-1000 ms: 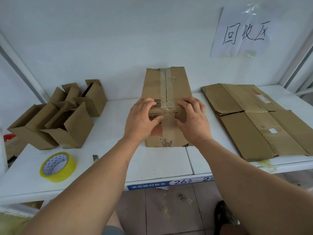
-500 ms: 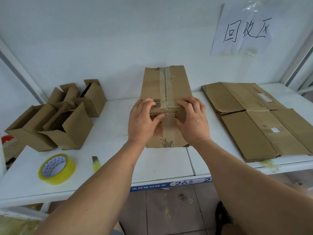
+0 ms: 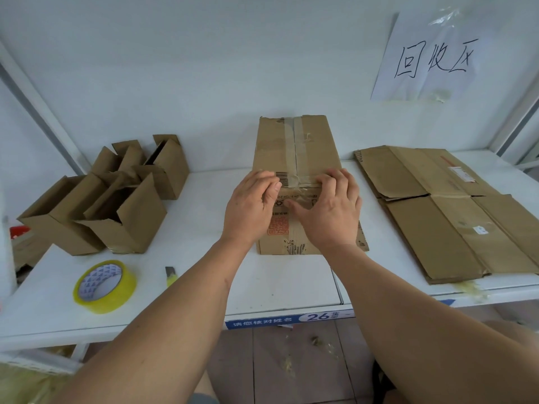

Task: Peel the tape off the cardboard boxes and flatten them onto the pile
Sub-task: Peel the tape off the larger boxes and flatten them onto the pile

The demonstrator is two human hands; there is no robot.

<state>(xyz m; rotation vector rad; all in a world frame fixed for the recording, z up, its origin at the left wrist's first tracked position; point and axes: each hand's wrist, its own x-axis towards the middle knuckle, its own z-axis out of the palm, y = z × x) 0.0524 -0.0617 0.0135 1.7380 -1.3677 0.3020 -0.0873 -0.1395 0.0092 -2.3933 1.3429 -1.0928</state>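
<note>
A taped cardboard box (image 3: 294,182) stands mid-desk (image 3: 189,275), its tape (image 3: 293,147) sealing the top seam. The left hand (image 3: 250,208) and right hand (image 3: 329,208), fingers curled, pick at the tape's front end on the near edge; lifting a clean corner first should stop tearing. Flattened pile (image 3: 449,211) lies just right.

We see the taped brown cardboard box (image 3: 297,158) mid-shelf on the white shelf (image 3: 277,281), open small cardboard boxes (image 3: 110,199) toward its left edge, flattened cardboard pile (image 3: 446,211) toward its right.
</note>
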